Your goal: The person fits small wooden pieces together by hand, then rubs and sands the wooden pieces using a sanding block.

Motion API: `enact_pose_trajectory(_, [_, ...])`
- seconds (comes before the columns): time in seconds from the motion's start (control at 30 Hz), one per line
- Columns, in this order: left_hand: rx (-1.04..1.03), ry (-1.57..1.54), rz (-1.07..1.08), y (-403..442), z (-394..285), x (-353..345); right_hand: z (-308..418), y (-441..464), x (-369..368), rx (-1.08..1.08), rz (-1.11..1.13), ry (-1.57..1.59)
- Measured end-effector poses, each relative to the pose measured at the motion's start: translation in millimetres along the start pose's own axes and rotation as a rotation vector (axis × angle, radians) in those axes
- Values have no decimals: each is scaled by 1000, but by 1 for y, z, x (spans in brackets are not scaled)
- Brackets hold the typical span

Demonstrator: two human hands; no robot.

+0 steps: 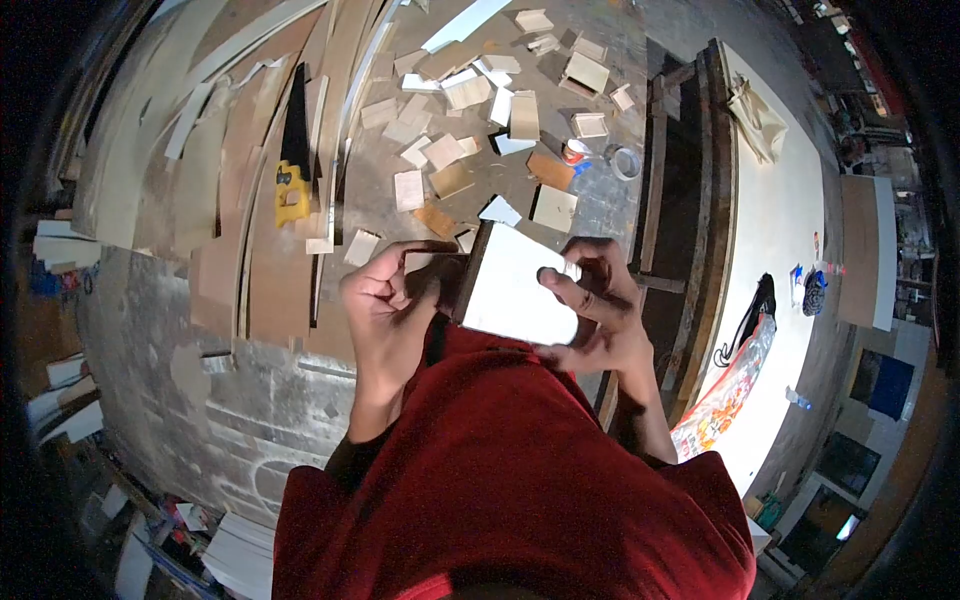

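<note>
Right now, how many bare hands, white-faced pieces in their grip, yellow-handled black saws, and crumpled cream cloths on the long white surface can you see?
Bare left hand and bare right hand: 2
Broad white-faced piece: 1
Black-bladed saw with yellow handle: 1
Crumpled cream cloth: 1
Total: 5

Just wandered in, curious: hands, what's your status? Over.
Left hand on white piece, dark side. Right hand on its white face. Offcuts beyond, clear of hands.

Bright centre, dark fisheye-curved edges
</note>
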State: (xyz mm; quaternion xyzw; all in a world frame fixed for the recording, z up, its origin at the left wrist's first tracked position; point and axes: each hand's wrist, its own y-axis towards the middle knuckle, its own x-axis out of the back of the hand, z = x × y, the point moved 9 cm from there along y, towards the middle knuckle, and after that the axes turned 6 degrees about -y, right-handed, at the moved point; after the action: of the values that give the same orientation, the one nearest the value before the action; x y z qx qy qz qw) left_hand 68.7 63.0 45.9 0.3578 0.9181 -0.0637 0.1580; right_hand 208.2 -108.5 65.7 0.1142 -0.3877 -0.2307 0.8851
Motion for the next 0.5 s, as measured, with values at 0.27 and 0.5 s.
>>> enact_pose_trajectory(0.27, [68, -69, -19, -6, 8, 1, -5, 17, 17, 72, -81, 25])
enact_pose_trajectory(0.5, [101, -108, -247, -8, 2, 23, -6, -8, 2, 23, 73, 29])
